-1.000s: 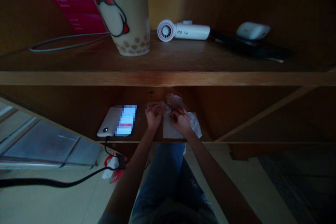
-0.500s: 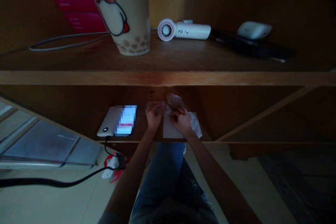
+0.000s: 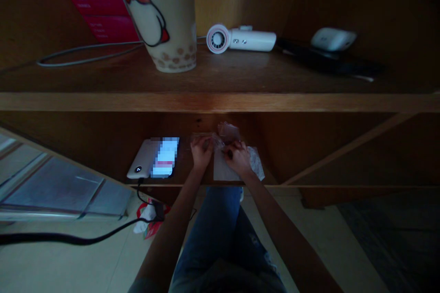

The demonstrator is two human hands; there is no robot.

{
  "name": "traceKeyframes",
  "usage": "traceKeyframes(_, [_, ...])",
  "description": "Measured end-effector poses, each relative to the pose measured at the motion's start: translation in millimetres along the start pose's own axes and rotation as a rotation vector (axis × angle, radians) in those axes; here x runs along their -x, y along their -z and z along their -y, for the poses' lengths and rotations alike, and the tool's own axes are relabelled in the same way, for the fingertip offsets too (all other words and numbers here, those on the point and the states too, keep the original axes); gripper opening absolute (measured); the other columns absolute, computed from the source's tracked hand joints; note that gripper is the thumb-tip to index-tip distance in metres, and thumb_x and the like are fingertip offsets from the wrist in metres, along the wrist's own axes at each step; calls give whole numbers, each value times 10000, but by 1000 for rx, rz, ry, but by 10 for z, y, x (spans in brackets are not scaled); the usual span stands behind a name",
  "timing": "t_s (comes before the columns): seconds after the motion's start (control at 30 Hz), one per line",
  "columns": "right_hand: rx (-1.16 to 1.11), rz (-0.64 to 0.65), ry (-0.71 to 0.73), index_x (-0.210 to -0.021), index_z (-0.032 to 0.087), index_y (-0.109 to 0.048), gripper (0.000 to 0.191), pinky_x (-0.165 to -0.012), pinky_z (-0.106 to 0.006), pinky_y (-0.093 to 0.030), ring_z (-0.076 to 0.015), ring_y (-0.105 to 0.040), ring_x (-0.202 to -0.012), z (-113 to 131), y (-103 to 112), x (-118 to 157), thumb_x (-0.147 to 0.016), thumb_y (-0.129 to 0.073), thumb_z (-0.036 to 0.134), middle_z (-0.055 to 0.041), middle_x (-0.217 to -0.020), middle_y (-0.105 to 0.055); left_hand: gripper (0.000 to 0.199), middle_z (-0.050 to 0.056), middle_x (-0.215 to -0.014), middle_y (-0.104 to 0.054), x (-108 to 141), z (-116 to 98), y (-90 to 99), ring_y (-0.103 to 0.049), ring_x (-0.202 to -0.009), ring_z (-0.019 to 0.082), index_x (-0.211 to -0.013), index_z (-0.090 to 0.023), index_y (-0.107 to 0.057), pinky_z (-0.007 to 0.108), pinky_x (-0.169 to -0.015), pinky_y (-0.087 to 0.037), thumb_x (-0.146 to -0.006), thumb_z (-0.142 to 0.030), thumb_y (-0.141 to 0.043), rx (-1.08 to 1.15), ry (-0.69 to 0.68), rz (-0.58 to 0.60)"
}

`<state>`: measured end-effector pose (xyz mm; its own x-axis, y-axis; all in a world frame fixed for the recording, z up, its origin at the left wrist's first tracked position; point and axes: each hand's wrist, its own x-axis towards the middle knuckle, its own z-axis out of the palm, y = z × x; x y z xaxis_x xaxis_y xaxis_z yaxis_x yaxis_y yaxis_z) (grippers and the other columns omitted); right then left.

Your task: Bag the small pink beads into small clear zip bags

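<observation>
Head view: what is the left hand (image 3: 201, 152) doing?

– Pinching some thin, clear plastic film (image 3: 217, 138) between thumb and fingers, over the brown wooden lower shelf (image 3: 184, 169).

– And the right hand (image 3: 238, 158)?

– Its fingers are curled in at the film's right end, above a flat white sheet (image 3: 225, 170). It's too dim to tell whether they grip the film.

– What else lies about them?

– A clear, folded plastic packet (image 3: 229, 132) just behind the right hand, and a crumpled, whitish piece (image 3: 256, 164) at the sheet's right side.

– Anything to the left?

– A lit rectangular phone (image 3: 165, 158) beside a white, rounded slab-shaped device (image 3: 140, 159). A pale, penguin-like figure marks the tall cup (image 3: 177, 18) on the wooden upper shelf (image 3: 233, 75).
</observation>
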<state>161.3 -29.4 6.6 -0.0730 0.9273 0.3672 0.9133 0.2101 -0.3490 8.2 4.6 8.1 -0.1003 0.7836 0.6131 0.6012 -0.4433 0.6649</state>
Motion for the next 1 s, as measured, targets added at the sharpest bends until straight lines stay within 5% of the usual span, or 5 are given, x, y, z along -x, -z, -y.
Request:
traceKeyframes(0.4, [-46,-31,-1,-733,216,-622,84,-842,-326,-340,-207,-463,-931,-13,22,-6,-726,-541,194,-39,-860,-598,114,41,-811,-666,4,3,-2,-579,-823,188,-808,-187,-657,337,-789,-424,-779,-236,-558,-7,11,0])
traceKeyframes(0.67, [-438,-100,-203,-825,252,-621,151,-784,-287,-430,-159,-596,-814,-131,-26,-1,-792,-480,210,-3,-834,-665,109,40,-822,-666,3,12,-15,-581,-813,187,-807,-188,-660,344,-796,-419,-774,-217,-560,15,1,39])
traceKeyframes(1.0, [-835,-171,-338,-786,217,-632,140,-566,-245,-462,-141,-601,-615,-138,-47,-28,-727,-567,325,-18,-748,-663,119,33,-851,-670,23,-40,-24,-560,-872,199,-850,-222,-670,367,-815,-390,-777,-233,-577,-37,-96,249])
